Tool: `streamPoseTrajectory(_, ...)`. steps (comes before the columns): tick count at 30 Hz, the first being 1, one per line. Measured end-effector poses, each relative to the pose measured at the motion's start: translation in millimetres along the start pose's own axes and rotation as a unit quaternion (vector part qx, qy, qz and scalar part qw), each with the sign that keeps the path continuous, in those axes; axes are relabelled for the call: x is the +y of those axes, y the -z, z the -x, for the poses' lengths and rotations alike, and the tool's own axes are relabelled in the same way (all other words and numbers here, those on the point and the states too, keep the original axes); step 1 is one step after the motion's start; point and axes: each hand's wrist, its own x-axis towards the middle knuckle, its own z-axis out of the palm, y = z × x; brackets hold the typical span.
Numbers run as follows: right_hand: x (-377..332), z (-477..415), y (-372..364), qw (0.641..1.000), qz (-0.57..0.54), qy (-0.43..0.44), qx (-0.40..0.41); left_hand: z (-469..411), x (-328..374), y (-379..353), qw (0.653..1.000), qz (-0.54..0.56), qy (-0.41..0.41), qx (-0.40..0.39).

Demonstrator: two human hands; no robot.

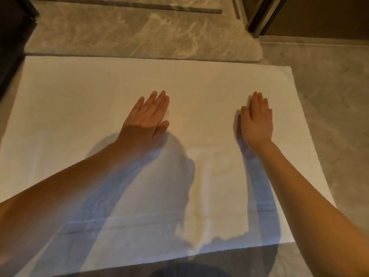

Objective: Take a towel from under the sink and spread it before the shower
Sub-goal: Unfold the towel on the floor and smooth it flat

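Under both my palms lies the white towel (99,92), spread flat and smooth on the grey floor (329,96). My left hand (148,114) and right hand (257,118) rest on it palm down, fingers straight, gripping nothing, arms stretched forward. Beyond my fingertips, a marbled stone step (129,35) touches the towel's far edge.

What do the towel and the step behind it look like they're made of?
Towel: probably cotton terry, white and matte; it lies soft and flat, with a woven band near the close edge. Step: looks like polished marble or marble-look stone, grey-beige with pale veins and a rounded corner.
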Motion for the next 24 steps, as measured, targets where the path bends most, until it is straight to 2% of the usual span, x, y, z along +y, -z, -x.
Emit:
streamPoseTrajectory(2, -43, 36, -12, 0.996, -0.064, 0.058, -0.006, 22, 13, 0, 1.0, -0.001, -0.022, -0.002)
streamPoseTrajectory(5, -105, 102, -44, 0.979, -0.089, 0.172, -0.062, 59, 24, -9, 0.999, -0.01, -0.035, -0.028)
streamPoseTrajectory(8, -131, 139, -70, 0.973, -0.095, 0.193, -0.088, 72, 20, -13, 0.998, -0.013, -0.023, -0.049)
streamPoseTrajectory(12, -115, 139, -76, 0.972, -0.021, 0.221, -0.074, 73, 13, -18, 0.998, -0.023, -0.023, -0.055)
streamPoseTrajectory(17, -53, 115, -56, 0.974, 0.09, 0.194, -0.072, 75, 10, -22, 0.996, -0.052, -0.032, -0.059)
streamPoseTrajectory(24, 37, 93, -11, 0.989, 0.111, 0.086, -0.037, 75, 11, -22, 0.997, -0.047, -0.024, -0.062)
